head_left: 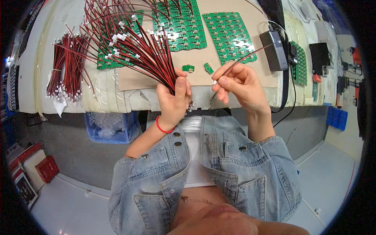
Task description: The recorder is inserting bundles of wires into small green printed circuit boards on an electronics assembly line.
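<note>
A thick bundle of red and black wire leads with white plugs fans out from my left hand, whose fingers are wrapped round it. Between the thumb and fingers of my right hand is a single red and black wire lead; its small white plug shows at my fingertips. Just beyond the hands lie two small loose green circuit boards. Farther back rests a green circuit board panel, beside another panel with leads standing up from it. The bundle partly covers a third panel.
More wire bundles lie at the left of the table. A black power adapter with cables and another green panel are at the right. Below the table edge stands a blue plastic bin with clear bags in it.
</note>
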The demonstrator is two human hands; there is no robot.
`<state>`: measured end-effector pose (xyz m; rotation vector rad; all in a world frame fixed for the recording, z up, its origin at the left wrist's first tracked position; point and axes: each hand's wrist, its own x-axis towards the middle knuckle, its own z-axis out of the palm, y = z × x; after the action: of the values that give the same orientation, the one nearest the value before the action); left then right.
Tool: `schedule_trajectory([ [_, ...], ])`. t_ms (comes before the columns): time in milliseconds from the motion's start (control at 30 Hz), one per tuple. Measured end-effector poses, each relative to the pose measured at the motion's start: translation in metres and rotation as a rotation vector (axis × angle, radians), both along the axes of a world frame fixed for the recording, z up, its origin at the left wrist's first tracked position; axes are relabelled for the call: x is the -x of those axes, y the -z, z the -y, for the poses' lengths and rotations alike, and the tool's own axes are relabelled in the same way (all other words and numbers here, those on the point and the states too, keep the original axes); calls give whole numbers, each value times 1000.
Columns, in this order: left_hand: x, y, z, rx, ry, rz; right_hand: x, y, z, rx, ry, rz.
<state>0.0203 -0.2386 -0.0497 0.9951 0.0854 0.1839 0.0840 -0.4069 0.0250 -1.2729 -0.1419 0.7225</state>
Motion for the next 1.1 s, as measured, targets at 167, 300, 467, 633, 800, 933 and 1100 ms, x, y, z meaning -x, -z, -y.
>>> schedule_trajectory([
  [167, 0, 2, 0, 25, 10, 8, -10, 18, -4, 269, 161, 333],
  [300, 1, 1, 0, 20, 20, 1, -12, 37, -7, 455, 188, 464],
  [467, -3, -3, 0, 40, 39, -51, -14, 46, -10, 562, 204, 599],
  [633, -10, -4, 0, -164, 58, -70, -17, 51, -11, 604, 174, 675],
  [800, -13, -2, 1, -268, 91, -99, -16, 52, -11, 675, 173, 671],
  [933, -16, 5, 2, -341, 62, 3, -17, 53, -10, 715, 137, 751],
  [1100, -15, 3, -1, -427, 68, -28, -15, 51, -13, 714, 183, 756],
])
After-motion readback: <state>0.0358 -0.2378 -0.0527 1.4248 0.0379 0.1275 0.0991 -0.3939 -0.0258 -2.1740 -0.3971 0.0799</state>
